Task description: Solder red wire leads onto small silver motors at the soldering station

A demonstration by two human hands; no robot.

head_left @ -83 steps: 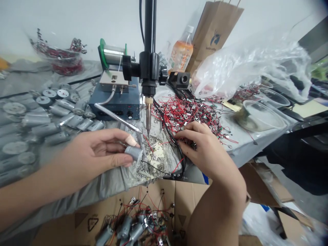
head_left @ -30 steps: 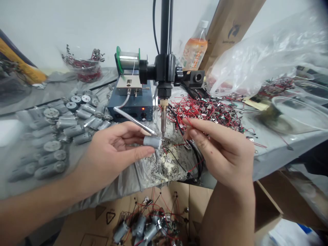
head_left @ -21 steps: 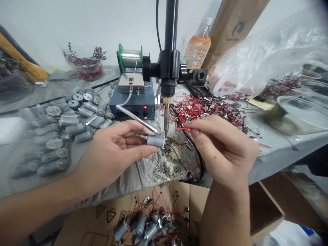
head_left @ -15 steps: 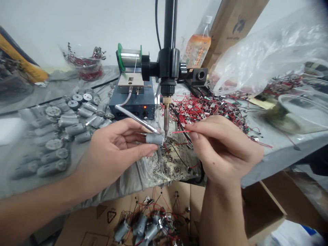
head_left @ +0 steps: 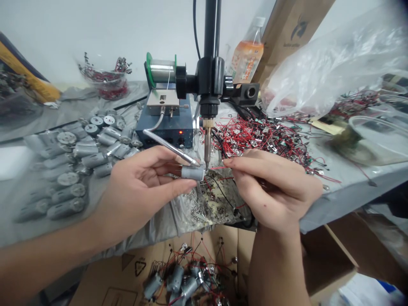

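Observation:
Between the thumb and fingers of my left hand point(head_left: 143, 187) lies a small grey motor point(head_left: 192, 172), its right end under the tip of the upright soldering iron point(head_left: 208, 146). A metal feed tube point(head_left: 174, 148) comes down from the left to that same end. My right hand point(head_left: 270, 187) pinches a thin red wire point(head_left: 219, 167), which points left toward the iron tip. Whether the wire touches the motor is too small to tell. A black wire point(head_left: 223, 190) runs below the motor's end.
Many grey motors point(head_left: 92, 159) lie at the left. Behind stand a blue solder feeder point(head_left: 167, 127) with a green spool point(head_left: 162, 71) and a bottle point(head_left: 247, 59). Red wires point(head_left: 248, 136) are heaped at the right; wired motors point(head_left: 189, 287) lie on cardboard below.
My right hand has moved slightly left, bringing the red wire closer to the iron tip and the motor's end. My left hand and the motor are almost unmoved.

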